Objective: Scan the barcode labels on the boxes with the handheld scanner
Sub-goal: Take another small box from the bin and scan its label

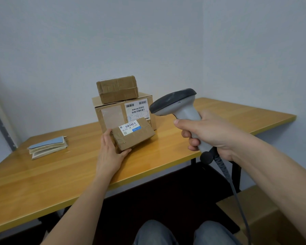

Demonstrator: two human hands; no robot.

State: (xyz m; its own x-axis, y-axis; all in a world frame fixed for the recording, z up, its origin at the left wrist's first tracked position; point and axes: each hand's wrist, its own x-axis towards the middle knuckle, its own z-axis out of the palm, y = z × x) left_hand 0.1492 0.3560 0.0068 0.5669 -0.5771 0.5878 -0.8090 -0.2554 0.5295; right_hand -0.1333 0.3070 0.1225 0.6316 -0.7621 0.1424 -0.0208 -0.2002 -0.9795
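A long wooden table (64, 167) fills the middle of the view, up against a pale wall. A big cardboard box (113, 114) sits on it, with a white shipping label (137, 108) full of barcodes on its front side. A smaller taped box (117, 89) lies on top of the big one. Its label, if it has one, cannot be seen from here.

In front of the big box is a third small parcel (132, 137), tipped up on the table so its top faces the person. The left hand (109, 151) holds its near left corner, thumb under the front edge and fingers along the side. A white barcode sticker (130, 127) with a blue patch is on top of it.

The right hand (208, 133) is wrapped tight around the grey handle of the handheld scanner (177, 106). Its dark head points left, toward the boxes. A dark cord (231, 184) hangs down from the handle.

A little stack of booklets (48, 147) lies far to the left on the table.
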